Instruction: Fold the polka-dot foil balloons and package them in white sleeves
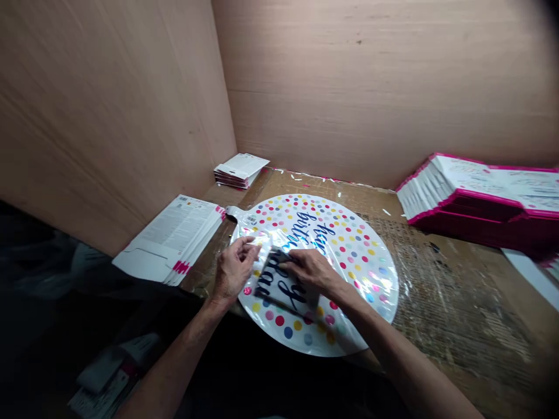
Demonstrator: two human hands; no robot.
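A round white foil balloon [371, 273] lies flat, printed with coloured dots and dark blue script, its neck pointing to the far left. On top of it is a folded foil balloon [279, 285] with large dark lettering. My right hand [310, 267] is closed on the upper edge of this folded balloon, its fingers bent over it. Beside it, my left hand [238, 262] is closed in a pinch near a shiny, pale piece at the folded balloon's left edge. What sits between those fingertips is too small and glary to make out.
Cardboard [441, 308] covers the work surface, with paper scraps along the back. At left lies a stack of white printed sleeves [161, 233], with a smaller stack of cards [242, 167] behind. Pink-edged packets [471, 192] stand in rows at right. Wooden panels [371, 87] rise behind and left.
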